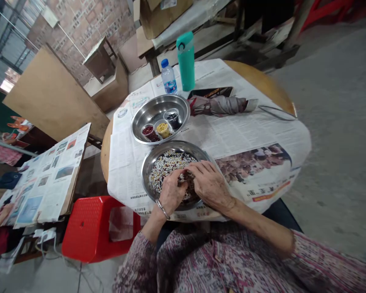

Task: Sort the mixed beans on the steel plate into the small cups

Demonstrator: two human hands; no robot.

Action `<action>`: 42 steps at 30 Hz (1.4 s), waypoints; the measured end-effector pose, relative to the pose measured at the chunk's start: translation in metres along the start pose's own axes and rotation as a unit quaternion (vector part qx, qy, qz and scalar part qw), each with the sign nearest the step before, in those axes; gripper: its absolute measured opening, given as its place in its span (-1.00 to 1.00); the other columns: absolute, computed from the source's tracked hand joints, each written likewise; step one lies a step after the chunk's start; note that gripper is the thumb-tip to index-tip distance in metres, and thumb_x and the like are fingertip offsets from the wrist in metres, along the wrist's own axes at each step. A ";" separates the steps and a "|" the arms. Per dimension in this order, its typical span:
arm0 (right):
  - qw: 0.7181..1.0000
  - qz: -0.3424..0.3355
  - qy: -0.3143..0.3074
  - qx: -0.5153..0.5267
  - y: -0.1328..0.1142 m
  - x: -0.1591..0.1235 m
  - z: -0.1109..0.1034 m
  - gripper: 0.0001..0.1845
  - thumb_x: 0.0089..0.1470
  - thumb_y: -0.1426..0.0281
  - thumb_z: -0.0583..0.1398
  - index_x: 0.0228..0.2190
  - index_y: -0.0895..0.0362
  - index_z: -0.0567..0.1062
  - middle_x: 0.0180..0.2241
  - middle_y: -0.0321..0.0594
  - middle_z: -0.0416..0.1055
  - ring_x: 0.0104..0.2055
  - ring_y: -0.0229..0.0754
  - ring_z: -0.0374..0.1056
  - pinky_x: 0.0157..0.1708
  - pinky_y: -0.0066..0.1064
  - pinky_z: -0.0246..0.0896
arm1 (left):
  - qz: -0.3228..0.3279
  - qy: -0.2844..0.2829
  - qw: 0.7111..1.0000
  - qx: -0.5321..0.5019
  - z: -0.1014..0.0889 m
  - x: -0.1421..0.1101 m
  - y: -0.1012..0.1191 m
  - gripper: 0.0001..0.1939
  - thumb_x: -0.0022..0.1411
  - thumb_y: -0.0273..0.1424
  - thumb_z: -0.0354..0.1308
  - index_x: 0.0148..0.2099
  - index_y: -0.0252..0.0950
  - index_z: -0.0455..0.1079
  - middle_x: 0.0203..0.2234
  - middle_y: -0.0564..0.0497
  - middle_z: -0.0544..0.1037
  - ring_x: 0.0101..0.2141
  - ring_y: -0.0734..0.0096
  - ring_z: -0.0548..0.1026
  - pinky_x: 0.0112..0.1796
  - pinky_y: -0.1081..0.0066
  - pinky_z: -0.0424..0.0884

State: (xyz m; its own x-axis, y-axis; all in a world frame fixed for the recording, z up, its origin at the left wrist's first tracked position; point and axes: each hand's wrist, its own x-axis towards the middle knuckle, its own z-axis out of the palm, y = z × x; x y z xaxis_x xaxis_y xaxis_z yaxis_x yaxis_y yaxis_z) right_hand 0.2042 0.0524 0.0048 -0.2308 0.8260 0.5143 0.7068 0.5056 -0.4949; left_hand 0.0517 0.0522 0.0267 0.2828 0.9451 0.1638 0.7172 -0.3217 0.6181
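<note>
Fingers [195, 169] of the left hand [171, 192] and right hand [210, 185] bunch together in mixed beans [166, 169] in a steel bowl [145, 175]; hasty stirring could spill some.

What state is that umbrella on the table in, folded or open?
Folded: the umbrella lies on its side on the newspaper, its grey cloth gathered into a narrow bundle.

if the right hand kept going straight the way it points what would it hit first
Probably the left hand, just ahead of the right hand above the mixed grains in the steel bowl; depth is unclear, so the dark grains between them might come first.
</note>
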 end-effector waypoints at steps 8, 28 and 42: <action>0.997 0.018 0.043 0.056 0.000 -0.002 -0.002 -0.47 0.05 0.60 -0.01 0.07 0.16 0.33 -0.01 -0.04 0.39 0.07 0.03 0.24 0.15 -0.02 0.18 | 0.088 -0.008 0.993 0.073 -0.015 0.008 0.008 -0.45 0.10 -0.65 0.10 0.14 -0.21 0.26 0.17 -0.12 0.36 0.19 0.15 0.31 0.18 0.03 0.30; 0.987 -0.047 0.129 0.089 0.011 -0.004 0.011 -0.57 0.03 0.62 0.05 -0.07 0.12 0.45 -0.14 -0.09 0.48 -0.06 -0.01 0.35 0.08 -0.04 0.24 | -0.002 0.044 0.980 0.195 -0.045 0.010 -0.025 -0.76 0.30 -0.43 0.15 0.02 -0.21 0.37 -0.01 -0.05 0.46 0.04 0.25 0.39 0.12 0.22 0.33; 0.973 -0.015 0.189 0.133 0.015 -0.003 0.018 -0.69 0.03 0.60 0.10 -0.24 0.06 0.50 -0.28 -0.21 0.51 -0.19 -0.08 0.38 -0.05 -0.11 0.28 | -0.026 -0.027 0.994 0.105 -0.020 -0.003 -0.011 -0.75 0.20 -0.66 0.13 -0.13 -0.25 0.41 -0.24 0.02 0.50 -0.17 0.38 0.49 -0.02 0.34 0.41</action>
State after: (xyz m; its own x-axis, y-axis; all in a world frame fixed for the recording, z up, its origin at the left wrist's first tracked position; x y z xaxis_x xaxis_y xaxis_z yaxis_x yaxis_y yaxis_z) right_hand 0.2035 0.0618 -0.0171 0.0486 0.6848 0.7271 0.4937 0.6164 -0.6135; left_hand 0.0302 0.0541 0.0353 0.2704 0.9584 0.0909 0.8473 -0.2817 0.4503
